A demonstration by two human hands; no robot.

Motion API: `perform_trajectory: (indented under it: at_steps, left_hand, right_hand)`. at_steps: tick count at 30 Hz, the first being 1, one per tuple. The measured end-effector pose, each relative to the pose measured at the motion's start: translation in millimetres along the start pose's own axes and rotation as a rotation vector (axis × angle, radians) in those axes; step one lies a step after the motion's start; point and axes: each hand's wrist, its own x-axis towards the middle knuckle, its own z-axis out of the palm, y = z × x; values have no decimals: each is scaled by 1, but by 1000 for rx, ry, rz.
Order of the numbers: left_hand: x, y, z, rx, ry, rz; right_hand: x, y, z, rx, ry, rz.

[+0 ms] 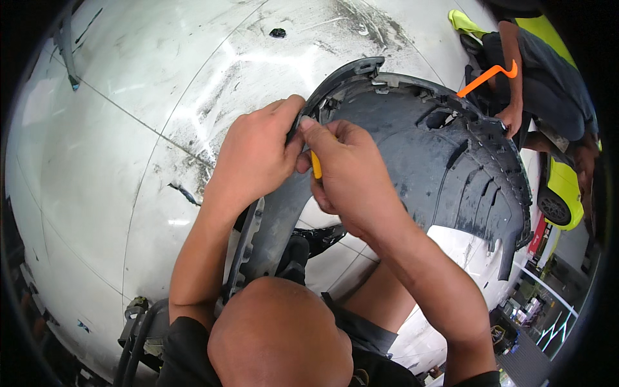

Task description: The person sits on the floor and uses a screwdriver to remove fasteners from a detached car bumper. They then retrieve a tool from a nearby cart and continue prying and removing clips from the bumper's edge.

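A large black plastic car bumper [419,142] lies in front of me, its curved inner side facing up. My left hand [261,145] is closed around the bumper's raised edge strip, its fingertips mostly hidden behind the edge. Right beside it, my right hand [348,168] holds a slim tool with a yellow handle [316,165]. The tool's working end is hidden between my hands at the edge. My right thumb presses close to the rim, next to my left fingers.
A co-worker crouches at the right, a hand [511,120] on the bumper's far edge. An orange hooked strip [487,79] rises beside that rim. Dark scuffs and a small black scrap [277,33] mark the pale tiled floor [84,168]. A yellow-green car [562,197] stands at far right.
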Motion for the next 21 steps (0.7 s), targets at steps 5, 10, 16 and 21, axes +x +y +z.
perform_trajectory:
  at_steps: [5, 10, 16, 21]
  left_hand:
    - [0, -8, 5, -11, 58, 58]
    - [4, -5, 5, 15, 46, 63]
    - [7, 5, 5, 49, 30, -8]
    - [11, 14, 3, -78, 1, -59]
  right_hand:
    - [-5, 11, 6, 206, -75, 98]
    - [-1, 31, 2, 297, -42, -79]
    - [2, 42, -2, 220, 16, -211]
    - [4, 47, -12, 223, -15, -252]
